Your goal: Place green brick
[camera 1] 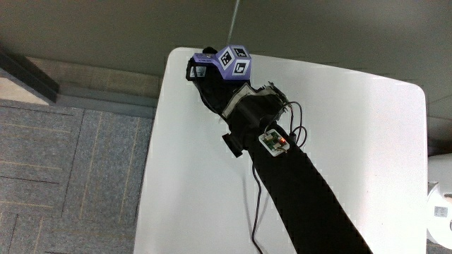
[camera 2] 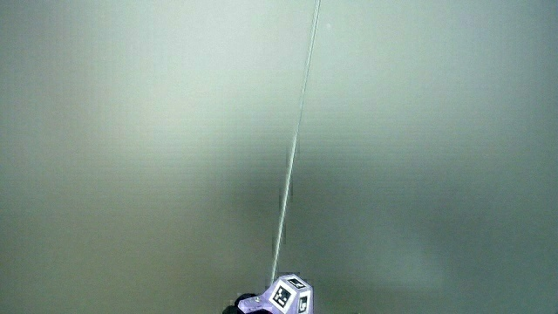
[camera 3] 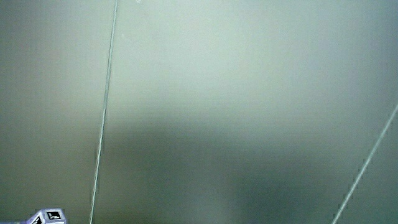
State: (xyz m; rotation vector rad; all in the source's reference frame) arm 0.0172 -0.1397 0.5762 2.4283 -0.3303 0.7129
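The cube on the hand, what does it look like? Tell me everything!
The cube is small and purple, with white faces that carry black square patterns. It looks like hard plastic. It sits tilted on the back of the black-gloved hand, which reaches over a corner of the white table, at the edge farthest from the person. Both side views show mostly pale wall, with just the cube's top peeking in.

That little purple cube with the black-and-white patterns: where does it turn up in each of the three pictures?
Main view: the patterned cube sits on the back of the gloved hand, over the corner of the white table farthest from the person.
Side view: only the cube peeks up against a pale wall.
Side view: just the cube's top shows.
Shared landmark: the cube itself.
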